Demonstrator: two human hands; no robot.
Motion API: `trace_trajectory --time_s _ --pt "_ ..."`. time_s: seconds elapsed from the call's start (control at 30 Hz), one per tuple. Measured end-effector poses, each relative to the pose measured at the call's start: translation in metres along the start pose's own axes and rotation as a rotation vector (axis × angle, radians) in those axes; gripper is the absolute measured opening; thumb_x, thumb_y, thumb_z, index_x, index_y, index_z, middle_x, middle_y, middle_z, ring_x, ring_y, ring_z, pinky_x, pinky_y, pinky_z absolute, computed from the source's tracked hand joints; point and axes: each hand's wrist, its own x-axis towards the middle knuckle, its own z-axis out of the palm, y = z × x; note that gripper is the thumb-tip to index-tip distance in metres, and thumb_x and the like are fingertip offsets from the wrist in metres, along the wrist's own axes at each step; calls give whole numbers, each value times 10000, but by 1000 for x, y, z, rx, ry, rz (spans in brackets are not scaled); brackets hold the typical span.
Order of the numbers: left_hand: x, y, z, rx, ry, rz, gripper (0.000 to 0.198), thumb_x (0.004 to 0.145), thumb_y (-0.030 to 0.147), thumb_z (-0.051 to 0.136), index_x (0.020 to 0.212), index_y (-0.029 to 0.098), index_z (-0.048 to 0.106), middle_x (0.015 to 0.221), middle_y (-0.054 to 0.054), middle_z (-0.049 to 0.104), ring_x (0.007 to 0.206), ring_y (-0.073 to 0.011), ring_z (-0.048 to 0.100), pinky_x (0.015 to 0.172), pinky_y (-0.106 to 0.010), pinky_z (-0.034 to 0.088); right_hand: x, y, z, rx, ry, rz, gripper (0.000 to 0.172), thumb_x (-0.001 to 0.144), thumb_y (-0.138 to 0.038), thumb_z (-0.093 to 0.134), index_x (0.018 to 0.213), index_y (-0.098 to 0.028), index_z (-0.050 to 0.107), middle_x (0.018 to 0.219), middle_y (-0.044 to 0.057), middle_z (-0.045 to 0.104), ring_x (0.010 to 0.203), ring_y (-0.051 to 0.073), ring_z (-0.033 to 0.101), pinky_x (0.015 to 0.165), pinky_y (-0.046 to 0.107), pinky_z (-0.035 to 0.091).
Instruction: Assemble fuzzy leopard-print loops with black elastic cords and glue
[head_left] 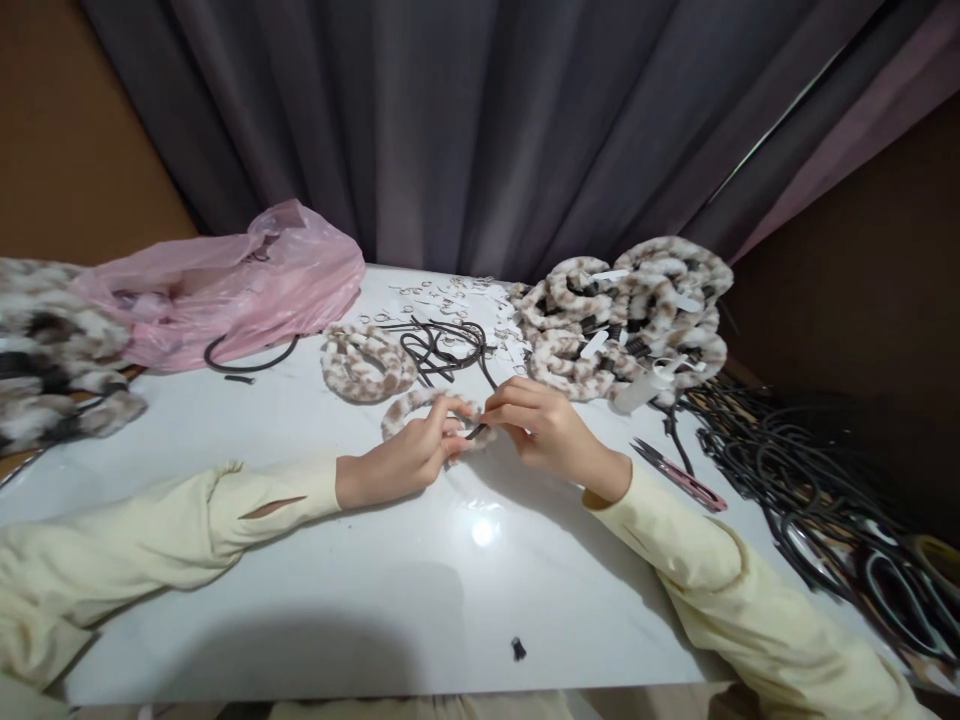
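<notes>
Over the middle of the white table, my left hand [411, 452] is closed on a furry white-and-brown ring [399, 410], thumb and fingers pinching its right side. My right hand [546, 425] pinches a dark cord [487, 370], whose short end shows between both hands at the ring. My fingers hide whether the cord passes into the fur. Just beyond lies a second furry ring [366, 362]. To its right, several dark cords [442, 348] lie in a loose tangle.
A pink plastic bag [247, 280] and furry pieces [52, 350] sit at left. Tagged furry rings [630, 310] are piled at back right. Pink-handled snips [682, 475] lie near a heap of black cords [787, 460]. Small metal rings [450, 300] are scattered behind; a black scrap [518, 649] lies in front.
</notes>
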Motion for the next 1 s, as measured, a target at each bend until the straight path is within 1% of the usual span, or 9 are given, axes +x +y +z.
trace_trajectory --time_s 0.07,0.2,0.3,0.43,0.57,0.67,0.77,0.87,1.0 --pt "-1 1 0 -22 2 -1 180 868 135 359 1039 185 330 846 -39 551 695 -132 576 634 -231 414 -1 3 2 -64 -5 -26 296 776 2 401 834 -175 631 798 66 644 785 186 508 659 322 429" --pt "-4 1 2 4 -31 7 173 858 115 366 1013 187 338 891 -70 559 793 -168 619 661 -243 446 -2 4 4 -147 28 -29 281 774 0 439 795 -187 646 812 54 658 808 196 485 660 337 396" --pt "-5 -1 2 82 -27 77 194 842 97 387 1014 184 360 974 -100 564 858 -189 620 676 -254 457 -2 3 5 -164 31 -38 269 780 -7 462 790 -192 656 836 55 660 775 187 465 640 328 386" --pt "-6 -4 1 164 -41 198 230 848 105 400 1066 179 400 943 -88 593 840 -188 615 692 -265 462 0 0 5 -140 15 -37 245 821 -45 463 809 -194 657 850 68 657 755 182 459 633 321 393" --pt "-6 -2 0 236 -78 257 283 858 109 387 1130 179 418 956 -90 610 864 -181 605 722 -263 470 2 -4 8 -79 16 -24 236 870 -118 457 756 -177 655 830 82 658 730 176 456 624 319 412" --pt "-7 0 -1 270 -62 271 260 852 94 372 1089 172 446 969 -97 618 888 -180 604 748 -266 475 4 -5 12 7 54 -14 243 884 -171 470 722 -167 652 806 89 652 707 168 458 605 307 434" --pt "-6 2 -1 260 -39 271 210 858 106 359 1025 175 466 971 -100 624 873 -179 612 727 -266 482 5 -4 16 78 120 6 240 883 -197 484 717 -178 657 807 84 649 708 160 482 596 293 457" --pt "-6 3 -1 243 -23 272 181 855 122 366 984 178 481 929 -95 630 833 -181 616 701 -267 480 5 -6 18 110 172 9 204 879 -200 498 767 -191 669 838 77 651 749 158 523 627 298 481" --pt "-8 3 -2 236 -2 285 200 832 127 396 991 187 501 916 -88 630 837 -188 605 735 -287 473 6 -15 17 114 228 8 211 883 -190 482 788 -189 671 889 89 656 808 169 548 669 323 502"
